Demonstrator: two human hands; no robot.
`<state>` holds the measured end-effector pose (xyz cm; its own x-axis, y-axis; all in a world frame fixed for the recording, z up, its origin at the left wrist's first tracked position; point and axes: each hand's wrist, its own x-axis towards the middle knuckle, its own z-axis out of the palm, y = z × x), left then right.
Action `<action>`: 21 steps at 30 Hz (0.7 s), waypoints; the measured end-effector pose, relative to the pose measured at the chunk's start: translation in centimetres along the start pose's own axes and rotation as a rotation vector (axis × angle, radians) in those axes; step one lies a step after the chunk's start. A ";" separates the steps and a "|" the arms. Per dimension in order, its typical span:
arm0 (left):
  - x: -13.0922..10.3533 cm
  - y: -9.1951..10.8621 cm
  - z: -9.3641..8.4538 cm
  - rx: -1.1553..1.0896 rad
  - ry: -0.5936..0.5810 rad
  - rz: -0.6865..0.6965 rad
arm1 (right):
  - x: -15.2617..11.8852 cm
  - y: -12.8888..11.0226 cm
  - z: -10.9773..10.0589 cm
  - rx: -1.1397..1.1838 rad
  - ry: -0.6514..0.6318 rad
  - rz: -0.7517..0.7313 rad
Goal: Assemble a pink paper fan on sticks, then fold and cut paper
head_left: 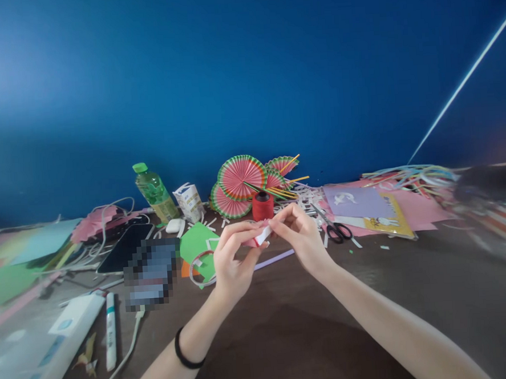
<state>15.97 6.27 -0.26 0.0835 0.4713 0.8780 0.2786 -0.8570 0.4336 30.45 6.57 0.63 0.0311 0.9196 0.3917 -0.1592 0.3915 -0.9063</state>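
My left hand (235, 256), with a black band on its wrist, is closed on a small folded pink paper (250, 243) that has a white strip (263, 235) along its edge. The fingertips of my right hand (301, 235) are pinched at the upper end of this strip. Both hands are raised above the dark table. Just behind them stands a red spool of thread (262, 206). A roll of tape (197, 271) leans by my left hand, over a green paper sheet (193, 246). Black-handled scissors (339, 232) lie to the right.
Pleated paper fans (241, 179) stand at the back, near a green-capped bottle (155, 192) and a small carton (188, 202). At left lie phones (153, 273), cables and a white marker (111, 332). Purple paper (352, 206) and a yellow packet (394, 218) are on the right.
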 end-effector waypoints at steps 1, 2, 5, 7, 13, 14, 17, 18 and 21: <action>0.0 0.1 0.0 0.014 0.001 0.009 | 0.0 0.0 0.0 -0.008 0.005 -0.010; 0.1 0.2 -0.1 0.028 0.003 0.018 | 0.0 0.0 0.0 -0.009 0.009 -0.021; 0.2 0.4 -0.2 0.039 0.003 0.033 | 0.0 0.2 -0.1 0.001 0.008 -0.043; 0.2 0.4 -0.2 0.031 0.000 0.033 | 0.0 0.3 -0.1 -0.003 0.010 -0.046; 0.1 0.3 -0.2 -0.001 -0.005 0.033 | -0.1 0.5 -0.1 0.007 0.011 -0.045; 0.1 0.3 -0.2 -0.001 -0.004 0.033 | -0.1 0.5 -0.1 0.011 0.009 -0.044; 0.1 0.3 -0.1 -0.001 0.001 0.038 | -0.1 0.5 -0.1 0.022 0.004 -0.039; 0.1 0.3 -0.1 -0.002 0.002 0.038 | -0.1 0.5 -0.1 0.023 0.003 -0.037; 0.1 0.2 -0.1 -0.022 -0.004 0.026 | 0.0 0.4 -0.2 0.019 0.000 -0.034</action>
<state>15.96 6.13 -0.06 0.0943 0.4492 0.8884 0.2555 -0.8734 0.4145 30.53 6.71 0.18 0.0365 0.9056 0.4227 -0.1764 0.4221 -0.8892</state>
